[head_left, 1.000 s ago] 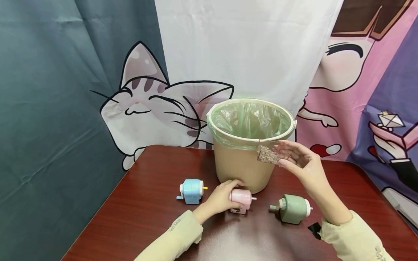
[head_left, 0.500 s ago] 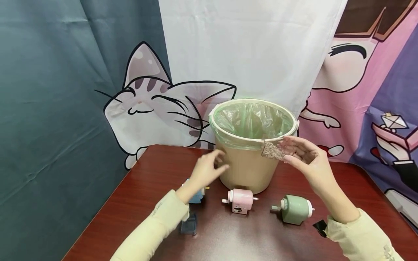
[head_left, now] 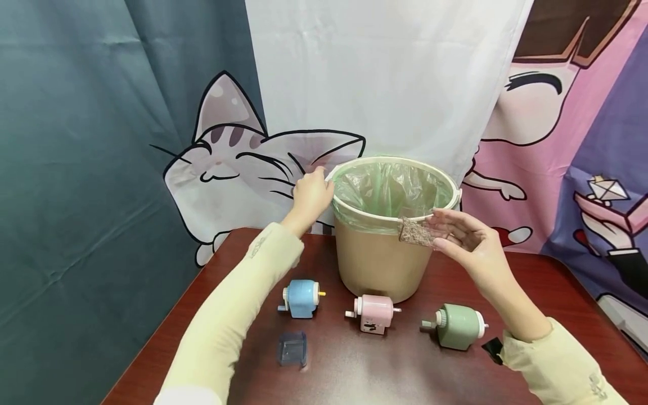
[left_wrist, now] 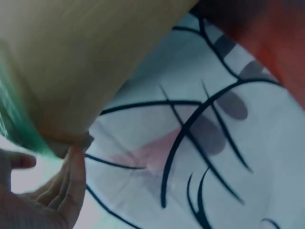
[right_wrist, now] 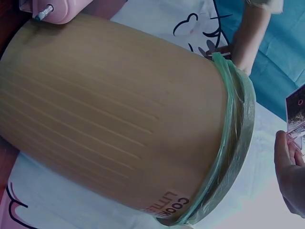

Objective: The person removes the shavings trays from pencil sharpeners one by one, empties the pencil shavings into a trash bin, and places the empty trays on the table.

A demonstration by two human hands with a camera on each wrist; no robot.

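Note:
My left hand [head_left: 311, 194] is at the left rim of a beige trash bin [head_left: 382, 261] lined with a green plastic bag [head_left: 374, 188]. In the left wrist view its fingers [left_wrist: 74, 179] are nearly straight and touch the rim's outer edge, the thumb standing apart. My right hand [head_left: 471, 242] pinches a clear shavings drawer [head_left: 416, 232] by its right end, in front of the bin's rim. Pencil shavings fill much of the drawer, which also shows at the right edge of the right wrist view.
Blue [head_left: 302, 299], pink [head_left: 377, 315] and green [head_left: 459, 327] crank pencil sharpeners stand in a row before the bin. An empty-looking dark blue transparent drawer [head_left: 292, 350] lies on the red-brown table [head_left: 354, 377]. A cartoon-printed cloth [head_left: 395, 73] hangs behind.
My left hand has let go of the pink sharpener and moved up and left to the bin's rim, uncovering the blue drawer. My right hand still holds the shavings drawer in nearly the same place.

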